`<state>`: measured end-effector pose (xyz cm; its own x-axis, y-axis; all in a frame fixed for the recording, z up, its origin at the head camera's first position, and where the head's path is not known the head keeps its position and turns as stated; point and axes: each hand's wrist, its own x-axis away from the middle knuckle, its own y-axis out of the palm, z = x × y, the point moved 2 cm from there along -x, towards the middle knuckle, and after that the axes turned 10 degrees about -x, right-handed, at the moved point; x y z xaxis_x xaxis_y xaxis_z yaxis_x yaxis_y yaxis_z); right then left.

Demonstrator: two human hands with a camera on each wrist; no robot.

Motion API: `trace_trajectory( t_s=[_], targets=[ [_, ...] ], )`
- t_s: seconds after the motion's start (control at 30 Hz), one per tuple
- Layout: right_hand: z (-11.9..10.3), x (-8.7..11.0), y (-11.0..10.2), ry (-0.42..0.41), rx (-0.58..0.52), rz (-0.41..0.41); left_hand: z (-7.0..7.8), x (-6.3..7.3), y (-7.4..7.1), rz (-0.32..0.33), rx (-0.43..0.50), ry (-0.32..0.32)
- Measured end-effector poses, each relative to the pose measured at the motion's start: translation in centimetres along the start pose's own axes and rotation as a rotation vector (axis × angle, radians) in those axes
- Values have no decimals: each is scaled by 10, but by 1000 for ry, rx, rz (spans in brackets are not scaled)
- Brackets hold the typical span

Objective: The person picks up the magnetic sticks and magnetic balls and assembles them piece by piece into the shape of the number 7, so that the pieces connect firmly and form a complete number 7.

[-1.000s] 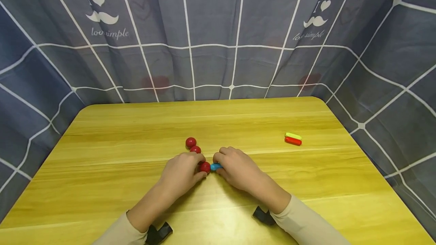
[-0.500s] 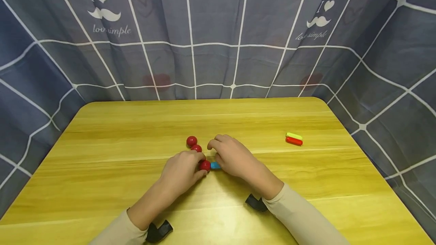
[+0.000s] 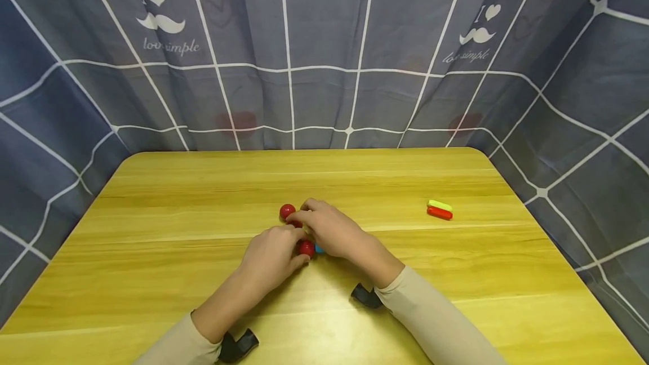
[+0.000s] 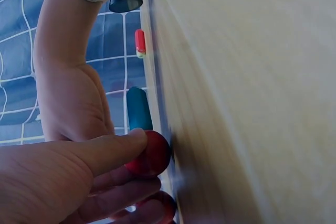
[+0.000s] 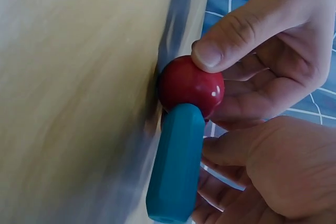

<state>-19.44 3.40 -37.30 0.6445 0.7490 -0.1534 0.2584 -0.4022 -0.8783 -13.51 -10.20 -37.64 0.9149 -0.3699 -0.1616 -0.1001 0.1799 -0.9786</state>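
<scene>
My left hand (image 3: 274, 255) pinches a red ball (image 5: 190, 86) between thumb and fingers, low at the tabletop. Against that ball lies one end of a faceted blue rod (image 5: 176, 166); in the head view, the right hand covers most of it. My right hand (image 3: 332, 231) is above the rod, its fingers extended toward a second red ball (image 3: 296, 223), which they partly hide. Whether they touch it I cannot tell. A third red ball (image 3: 287, 211) sits just beyond, uncovered. In the right wrist view the right thumb and fingers are beside the rod, not around it.
A yellow rod (image 3: 439, 205) and a red rod (image 3: 439, 213) lie side by side at the right of the wooden table (image 3: 203, 185). A grey checked curtain (image 3: 324, 44) encloses its back and sides. Black wrist mounts (image 3: 238, 346) hang below both sleeves.
My right hand has let go of the blue rod and moved left and away from me, toward the red balls. The left hand keeps its pinch on the same ball.
</scene>
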Motion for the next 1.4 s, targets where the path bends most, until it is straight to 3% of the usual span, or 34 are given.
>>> trace_trajectory(
  t_s=[0.23,0.47,0.8,1.2,1.4],
  targets=[
    [1,0,3,22,-3,9,1,-1,1,1,3,5],
    [4,1,3,79,68,-10,1,0,0,3,6,-3],
    [12,5,-4,121,39,19,0,-1,0,-6,12,-11],
    [28,38,-23,175,78,135,-12,-6,1,-19,-26,-82],
    [35,56,-28,178,87,141,-13,-9,1,-7,-12,-101]
  ],
)
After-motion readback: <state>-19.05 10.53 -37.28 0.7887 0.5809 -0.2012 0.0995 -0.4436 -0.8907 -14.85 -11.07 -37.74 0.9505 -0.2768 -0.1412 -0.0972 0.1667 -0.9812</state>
